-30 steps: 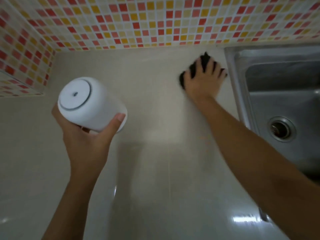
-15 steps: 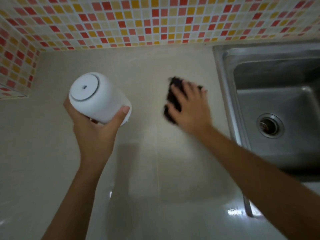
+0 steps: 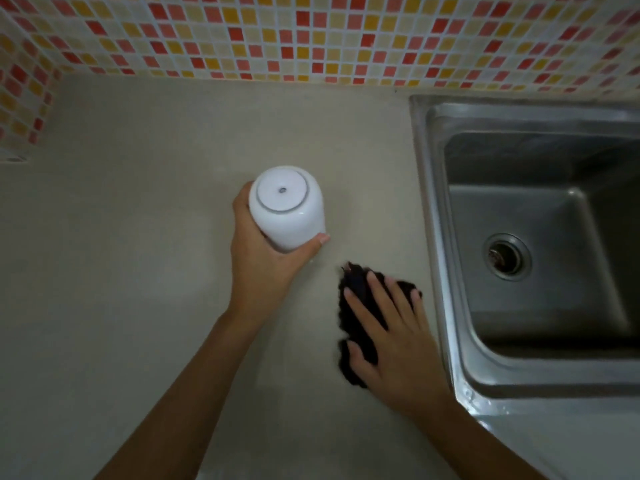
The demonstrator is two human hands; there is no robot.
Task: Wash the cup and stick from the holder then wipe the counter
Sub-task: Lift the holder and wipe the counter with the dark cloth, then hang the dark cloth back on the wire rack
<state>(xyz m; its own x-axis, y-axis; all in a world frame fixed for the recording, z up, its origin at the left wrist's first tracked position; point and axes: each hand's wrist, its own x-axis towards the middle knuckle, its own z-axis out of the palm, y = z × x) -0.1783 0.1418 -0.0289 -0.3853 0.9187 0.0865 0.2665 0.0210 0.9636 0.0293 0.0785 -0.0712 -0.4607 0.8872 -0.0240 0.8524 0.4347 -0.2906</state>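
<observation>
Head view: left hand (image 3: 263, 271) gripped a glossy white inverted cup (image 3: 285, 209); right hand (image 3: 398, 341), fingers (image 3: 379, 296) straight, half-covered a shaggy dark cloth (image 3: 356, 289) at the counter's (image 3: 138, 271) right edge.

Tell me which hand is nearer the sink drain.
Right. The right hand presses the dark cloth on the counter beside the sink, left of its drain; the left hand holds the upside-down white cup farther left.
</observation>
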